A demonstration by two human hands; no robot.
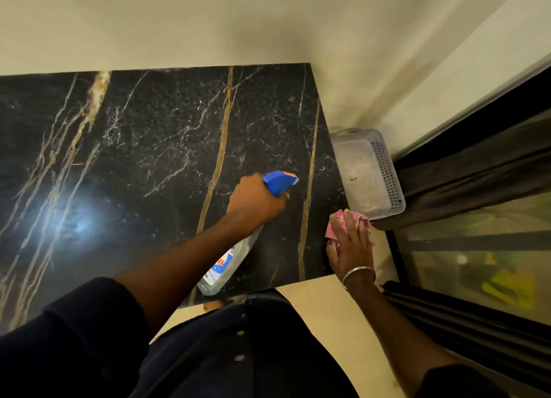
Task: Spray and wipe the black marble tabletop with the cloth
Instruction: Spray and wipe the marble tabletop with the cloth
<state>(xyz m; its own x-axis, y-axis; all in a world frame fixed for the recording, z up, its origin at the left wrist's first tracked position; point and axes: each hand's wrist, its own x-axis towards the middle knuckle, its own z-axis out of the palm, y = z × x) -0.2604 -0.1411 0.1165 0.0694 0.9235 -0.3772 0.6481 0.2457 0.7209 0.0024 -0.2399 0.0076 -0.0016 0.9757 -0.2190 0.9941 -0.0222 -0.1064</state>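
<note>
1. The black marble tabletop (pixel 149 147), with gold and white veins, fills the left and the middle of the view
2. A grey perforated basket (pixel 387 171) stands beyond its edge at 3 o'clock
3. The spray bottle (pixel 229 263) is clear, with a blue trigger head aimed to 1 o'clock; its blue and white label carries red letters, too hidden to read
4. The left hand (pixel 256 202) curls tightly around the bottle neck
5. The right hand (pixel 353 245) presses on the cloth with spread fingers
6. The pink cloth (pixel 333 227) lies on the tabletop edge at 4 o'clock, near the basket
</note>
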